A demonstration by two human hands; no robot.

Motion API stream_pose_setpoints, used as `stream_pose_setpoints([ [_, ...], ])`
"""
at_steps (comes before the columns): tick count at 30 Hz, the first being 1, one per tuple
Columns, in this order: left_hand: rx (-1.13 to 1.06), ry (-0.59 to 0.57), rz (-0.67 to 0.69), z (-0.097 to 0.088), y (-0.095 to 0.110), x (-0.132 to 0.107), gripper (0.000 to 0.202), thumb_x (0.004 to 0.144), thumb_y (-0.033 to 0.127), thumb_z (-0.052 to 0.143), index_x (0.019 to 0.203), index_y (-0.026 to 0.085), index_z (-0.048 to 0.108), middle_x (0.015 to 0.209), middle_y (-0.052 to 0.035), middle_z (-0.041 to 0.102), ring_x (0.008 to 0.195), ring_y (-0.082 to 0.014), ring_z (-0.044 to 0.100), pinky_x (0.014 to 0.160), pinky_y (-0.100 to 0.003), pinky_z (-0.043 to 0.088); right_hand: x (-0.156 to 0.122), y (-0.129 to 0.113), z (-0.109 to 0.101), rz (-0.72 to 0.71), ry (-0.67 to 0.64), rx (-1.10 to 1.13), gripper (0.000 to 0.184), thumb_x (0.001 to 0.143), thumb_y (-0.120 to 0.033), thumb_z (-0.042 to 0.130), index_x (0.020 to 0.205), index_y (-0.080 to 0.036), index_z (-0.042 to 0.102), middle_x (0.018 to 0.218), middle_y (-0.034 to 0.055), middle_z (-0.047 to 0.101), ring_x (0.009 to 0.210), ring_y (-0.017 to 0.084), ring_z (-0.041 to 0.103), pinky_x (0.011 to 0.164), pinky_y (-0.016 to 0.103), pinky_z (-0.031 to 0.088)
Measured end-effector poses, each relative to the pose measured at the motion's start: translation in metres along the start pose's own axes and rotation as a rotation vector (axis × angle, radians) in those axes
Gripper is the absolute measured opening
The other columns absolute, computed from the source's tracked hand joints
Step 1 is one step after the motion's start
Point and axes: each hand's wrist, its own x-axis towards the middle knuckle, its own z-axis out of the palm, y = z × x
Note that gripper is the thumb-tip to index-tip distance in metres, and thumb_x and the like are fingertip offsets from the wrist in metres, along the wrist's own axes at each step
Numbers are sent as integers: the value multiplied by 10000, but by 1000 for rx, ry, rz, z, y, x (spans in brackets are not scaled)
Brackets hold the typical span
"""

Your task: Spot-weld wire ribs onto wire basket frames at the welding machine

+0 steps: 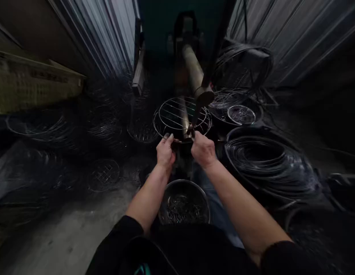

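Observation:
A round wire rack [173, 114] with parallel bars is held out in front of me, at the electrodes of a machine that looks like a spot welder. My left hand [166, 150] is closed on the near left part of its rim. My right hand [203, 149] is closed at the near right edge, right beside the electrode tips [191, 130]; its fingertips are partly hidden, but it seems to grip the rim too. The thick upper arm [194, 70] of the machine reaches toward me above the rack, and a lower bar [184, 116] runs beneath it.
A metal bowl [204, 191] of small wire pieces sits by my lap. To the right is a tub of large wire rings [263, 160], with a basin of rings [242, 114] behind it. Blurred round racks [104, 175] lie on the left floor. A yellow crate [37, 82] stands far left.

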Motion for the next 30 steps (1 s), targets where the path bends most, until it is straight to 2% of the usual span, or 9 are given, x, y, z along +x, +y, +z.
stream_pose_setpoints([
  [11,58,46,-31,2,3,-5,339,603,327,817,739,152,561,584,25,608,536,-97,585,641,-242,461,3,4,-3,6,78,223,240,875,-154,385,888,-140,624,786,99,677,716,212,618,658,286,412],
  [15,202,67,-199,-17,30,7,424,678,538,722,867,174,614,753,-10,646,593,-109,604,560,-226,433,-18,11,-6,9,205,447,260,904,-252,438,1066,-147,613,938,101,712,812,212,663,735,295,486],
  [17,300,146,-180,-23,51,26,477,696,606,672,955,207,632,775,-2,632,580,-105,587,522,-217,414,-45,10,-4,-5,269,499,332,921,-287,443,1183,-134,579,1086,135,695,940,224,668,825,317,503],
  [19,391,175,-72,-21,71,50,482,683,599,689,984,225,650,773,3,625,569,-95,566,500,-203,399,-79,3,2,-91,105,472,311,934,-257,404,1117,-144,628,1074,141,699,972,228,667,854,322,506],
  [21,473,131,38,-11,86,78,442,644,531,756,942,216,671,777,1,640,572,-91,558,490,-194,391,-112,-9,8,-239,-338,387,296,908,-175,400,988,-170,685,958,108,719,893,221,686,804,305,516],
  [22,512,92,68,-4,92,91,420,622,498,784,902,203,679,766,-4,648,575,-93,559,489,-194,393,-125,-16,11,-311,-595,315,269,870,-156,453,985,-172,696,950,101,718,872,232,690,773,305,521],
  [24,572,-14,75,11,97,114,376,580,424,824,820,174,678,728,-13,657,576,-107,572,500,-207,419,-143,-29,15,-389,-964,162,278,813,-123,506,1002,-146,709,1028,123,701,877,260,691,738,312,523],
  [26,617,-114,40,23,98,131,333,546,330,842,762,154,661,690,-20,660,569,-123,590,523,-231,457,-148,-36,16,-415,-1127,87,295,798,-99,510,1008,-108,716,1067,149,689,912,280,687,742,313,519],
  [30,714,-156,-102,28,95,145,266,541,204,814,718,147,623,653,-21,650,531,-134,612,496,-233,465,-139,-33,13,-394,-1173,94,298,787,-89,536,1020,-82,723,1043,161,696,957,285,677,769,300,505],
])
